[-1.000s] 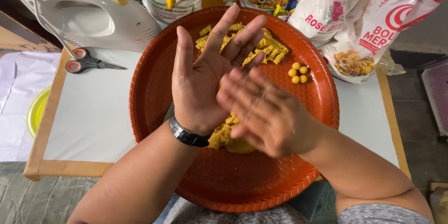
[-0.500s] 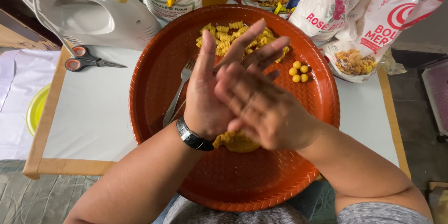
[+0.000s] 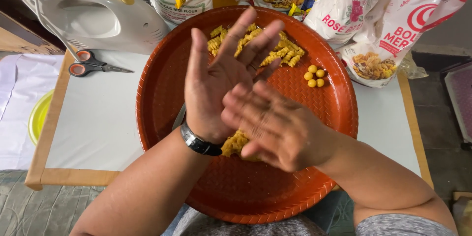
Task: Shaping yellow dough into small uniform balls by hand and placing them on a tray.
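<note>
Fingers (image 3: 246, 34) of the left hand (image 3: 216, 86) are spread wide and straight, palm up, at frame centre; fingers (image 3: 246, 110) of the right hand (image 3: 275, 128) lie flat across the left palm's lower edge, also extended, motion-blurred. Neither hand grips anything that can be seen; whether a bit of dough sits pressed between the palms is hidden, can't tell. Black-strapped wristwatch (image 3: 199, 143) on the left wrist.

Both hands hover over a round orange-brown plastic tray with woven texture (image 3: 162, 83), which fills the middle of the frame; its near rim is partly cut by the forearms. A lump of yellow dough (image 3: 236, 142) peeks out under the hands, mostly covered. Pile of ridged yellow twisted dough pieces (image 3: 282, 54) at the tray's upper part, left half hidden behind the left fingers. Three small yellow dough balls (image 3: 313, 75) just right of that pile, touching each other. A thin grey strip (image 3: 179, 117) shows left of the left wrist, too covered to identify.

Upper left: white plastic hand mixer (image 3: 93, 17), partly cut off. Orange-handled scissors (image 3: 91, 64) below it on the white board with tan edge (image 3: 98, 123). Yellow rim (image 3: 37, 118) at left edge, mostly hidden. Bags of flour (image 3: 354, 14) along the top, cropped.
</note>
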